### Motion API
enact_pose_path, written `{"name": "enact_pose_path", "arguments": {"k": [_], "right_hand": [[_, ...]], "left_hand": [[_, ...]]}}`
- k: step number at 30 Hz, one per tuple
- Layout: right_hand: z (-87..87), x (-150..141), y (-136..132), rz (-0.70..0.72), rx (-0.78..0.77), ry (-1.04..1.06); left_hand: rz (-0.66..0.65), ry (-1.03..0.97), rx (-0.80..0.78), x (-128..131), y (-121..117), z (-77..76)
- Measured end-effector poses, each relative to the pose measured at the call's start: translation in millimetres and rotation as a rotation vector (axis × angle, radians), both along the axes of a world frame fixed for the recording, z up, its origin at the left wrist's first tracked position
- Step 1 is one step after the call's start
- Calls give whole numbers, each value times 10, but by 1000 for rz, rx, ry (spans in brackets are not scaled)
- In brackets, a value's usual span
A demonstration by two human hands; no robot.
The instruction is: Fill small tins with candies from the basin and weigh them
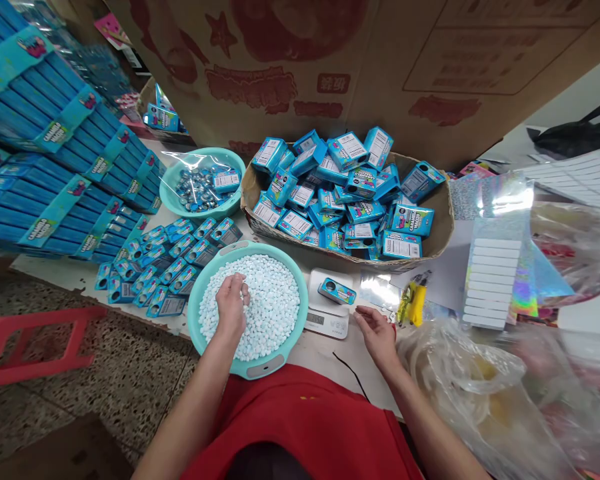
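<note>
My left hand (231, 304) rests in a teal bowl (247, 363) full of small white candies (270, 307), its fingers curled into the pile and pinched on some of them. My right hand (375, 331) lies on the table right of a small white scale (329, 313), fingers loosely apart, holding nothing. On the scale sits a small blue tin (336, 291).
A basket (443, 227) heaped with blue boxes stands behind the scale. A second teal bowl (173, 193) holds tins in plastic. Rows of filled tins (170, 263) lie left, beside stacked blue cartons (55, 167). Holographic label sheets (495, 273), plastic bags (480, 387) and a yellow tool (414, 303) are right. A red stool (30, 343) stands on the floor.
</note>
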State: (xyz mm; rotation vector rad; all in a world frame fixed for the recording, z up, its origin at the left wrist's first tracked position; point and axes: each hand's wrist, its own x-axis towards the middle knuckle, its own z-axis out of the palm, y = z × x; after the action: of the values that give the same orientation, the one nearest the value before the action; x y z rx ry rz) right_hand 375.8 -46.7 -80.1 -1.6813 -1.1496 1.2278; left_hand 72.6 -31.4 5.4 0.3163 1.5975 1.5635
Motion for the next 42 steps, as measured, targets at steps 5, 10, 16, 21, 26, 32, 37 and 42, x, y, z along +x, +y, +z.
{"name": "enact_pose_path", "arguments": {"k": [5,10,16,21,26,32,37,42], "right_hand": [[118,-86,41,60,86,-66],[294,-330,292,178,287,-189],[748,-537,379,226,426,-212],[1149,-746,202,445,498,-173],[1201,-987,145,500,508,-181],[1172,-1075,165,516,503,-204],[1172,-1107,201,513,517,-210],[1171,-1133,230,514,524,-205]], "left_hand": [[21,-423,-53,-72,21,-6],[35,-656,-185,-41,51,-71],[-65,-643,-88,292,126,372],[-126,-377,182,649,197,738],[-91,-134,228,784,195,660],[-99,-45,239,746,150,601],[-61,33,248,737,147,606],[-51,-51,226,722,207,659]]}}
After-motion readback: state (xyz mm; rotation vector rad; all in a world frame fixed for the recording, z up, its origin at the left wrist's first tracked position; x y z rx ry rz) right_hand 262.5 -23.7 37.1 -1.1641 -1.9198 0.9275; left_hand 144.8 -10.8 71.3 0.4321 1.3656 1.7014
